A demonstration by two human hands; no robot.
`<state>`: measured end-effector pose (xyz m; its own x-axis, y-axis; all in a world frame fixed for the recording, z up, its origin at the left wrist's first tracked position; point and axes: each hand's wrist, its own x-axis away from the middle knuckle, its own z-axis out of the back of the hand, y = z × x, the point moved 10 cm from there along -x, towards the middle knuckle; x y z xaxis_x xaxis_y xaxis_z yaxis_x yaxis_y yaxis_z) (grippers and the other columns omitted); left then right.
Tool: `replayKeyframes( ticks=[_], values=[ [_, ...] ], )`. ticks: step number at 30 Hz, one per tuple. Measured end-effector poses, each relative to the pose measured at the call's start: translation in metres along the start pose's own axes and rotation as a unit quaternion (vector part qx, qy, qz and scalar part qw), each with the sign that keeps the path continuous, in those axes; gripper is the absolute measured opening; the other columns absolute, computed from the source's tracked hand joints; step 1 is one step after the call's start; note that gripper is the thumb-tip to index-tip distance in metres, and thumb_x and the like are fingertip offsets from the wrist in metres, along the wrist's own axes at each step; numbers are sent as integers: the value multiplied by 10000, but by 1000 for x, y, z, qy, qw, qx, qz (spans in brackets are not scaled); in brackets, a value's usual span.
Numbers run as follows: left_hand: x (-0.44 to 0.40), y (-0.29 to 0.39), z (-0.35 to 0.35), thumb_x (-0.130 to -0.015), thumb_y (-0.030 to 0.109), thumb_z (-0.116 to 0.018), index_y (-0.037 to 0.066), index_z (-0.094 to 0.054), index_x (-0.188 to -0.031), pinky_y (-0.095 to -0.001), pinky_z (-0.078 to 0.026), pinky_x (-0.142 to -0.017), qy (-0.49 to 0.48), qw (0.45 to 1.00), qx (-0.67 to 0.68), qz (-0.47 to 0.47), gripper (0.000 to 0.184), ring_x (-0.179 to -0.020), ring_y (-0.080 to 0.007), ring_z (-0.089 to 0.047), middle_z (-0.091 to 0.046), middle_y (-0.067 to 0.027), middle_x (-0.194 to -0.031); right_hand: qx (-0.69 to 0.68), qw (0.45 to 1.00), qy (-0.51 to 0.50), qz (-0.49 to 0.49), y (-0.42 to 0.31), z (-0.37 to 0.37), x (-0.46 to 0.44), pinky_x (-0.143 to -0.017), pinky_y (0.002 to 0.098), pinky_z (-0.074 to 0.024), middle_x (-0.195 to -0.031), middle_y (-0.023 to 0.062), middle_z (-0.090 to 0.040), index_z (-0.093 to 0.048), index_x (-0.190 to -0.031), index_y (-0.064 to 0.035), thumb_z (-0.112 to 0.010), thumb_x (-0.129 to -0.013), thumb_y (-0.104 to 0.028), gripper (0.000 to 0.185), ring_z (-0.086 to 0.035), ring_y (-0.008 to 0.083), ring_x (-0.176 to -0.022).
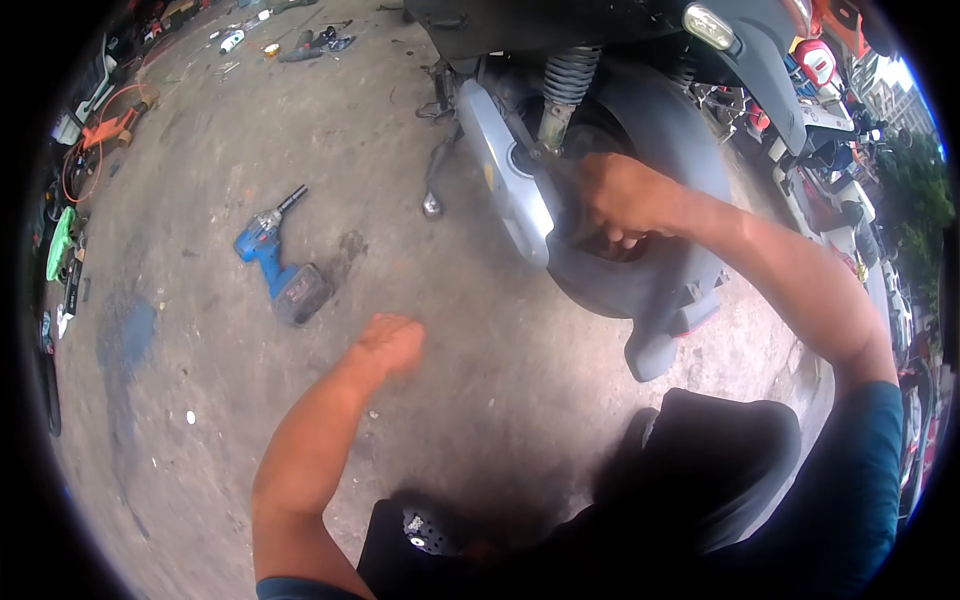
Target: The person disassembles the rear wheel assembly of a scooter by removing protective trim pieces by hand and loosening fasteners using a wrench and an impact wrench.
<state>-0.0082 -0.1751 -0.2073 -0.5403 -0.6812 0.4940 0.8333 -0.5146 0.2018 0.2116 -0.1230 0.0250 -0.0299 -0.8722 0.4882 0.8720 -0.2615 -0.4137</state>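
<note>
My right hand (632,200) is at the scooter's rear wheel, beside the hub and the silver drive-side cover (520,205). Its fingers are curled, and what they grip is hidden in shadow and blur. The rear tire (672,125) stands behind that hand, with the coil shock absorber (569,80) just above. Over the concrete floor hangs my left hand (390,343), smeared a little by motion. It looks closed with its fingers curled under, and anything inside is out of sight. Nearest to it lies a blue cordless impact wrench (265,250) with a black battery, its socket pointing toward the scooter.
A kickstart lever (432,203) juts down left of the cover. Behind the wheel hangs a grey mudguard flap (652,350). Loose tools (318,42) and a small bottle (232,41) lie at the back. An orange tool with a hose (112,128) sits far left; parked scooters line the right.
</note>
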Motion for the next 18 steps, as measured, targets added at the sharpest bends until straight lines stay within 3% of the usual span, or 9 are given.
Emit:
replayKeyframes(
  ticks=[5,8,9,12,16,18],
  values=[
    [0,-11,-14,-737,69,-599,20,-735,-882,-424,-490,-891,24,1000,9,2,205,-987,-344,-667,-701,-207,-958,63,997,-39,-10,5,-3,-25,-419,294,-500,-779,101,-584,-492,-1167,2,-420,-875,-21,301,-584,161,-536],
    [7,-12,-16,-749,55,-571,22,-729,-901,-425,-480,-911,21,1000,19,5,222,-1016,-344,-656,-697,-208,-981,109,993,-46,25,-12,7,-29,-414,340,-515,-679,167,-625,-592,-937,104,-450,-843,-29,216,-635,255,-536],
    [8,-13,-18,-754,53,-564,22,-726,-913,-426,-476,-919,13,1000,22,6,229,-1027,-345,-652,-696,-208,-992,118,992,-48,5,-14,10,-30,-404,331,-511,-712,167,-629,-592,-952,104,-442,-850,-38,230,-629,248,-527],
    [16,-11,-12,-762,48,-548,21,-714,-955,-433,-464,-939,-4,999,35,17,256,-1061,-350,-635,-686,-214,-1032,47,999,-6,-21,-12,8,-28,-411,337,-516,-757,170,-631,-591,-946,101,-437,-865,-60,237,-632,243,-537],
    [14,-10,-4,-813,99,-554,13,-677,-1046,-448,-459,-945,16,997,69,17,277,-1085,-368,-618,-657,-230,-1114,-85,995,11,-48,-2,-26,12,-465,338,-502,-727,115,-589,-517,-1103,7,-412,-908,-126,259,-596,209,-532],
    [26,-6,29,-862,180,-572,3,-650,-1093,-447,-453,-950,115,966,229,34,301,-1101,-369,-613,-647,-225,-1149,-141,990,-5,20,3,-47,24,-569,407,-519,-755,154,-615,-493,-1140,-4,-413,-921,-126,263,-630,284,-593]
  ],
)
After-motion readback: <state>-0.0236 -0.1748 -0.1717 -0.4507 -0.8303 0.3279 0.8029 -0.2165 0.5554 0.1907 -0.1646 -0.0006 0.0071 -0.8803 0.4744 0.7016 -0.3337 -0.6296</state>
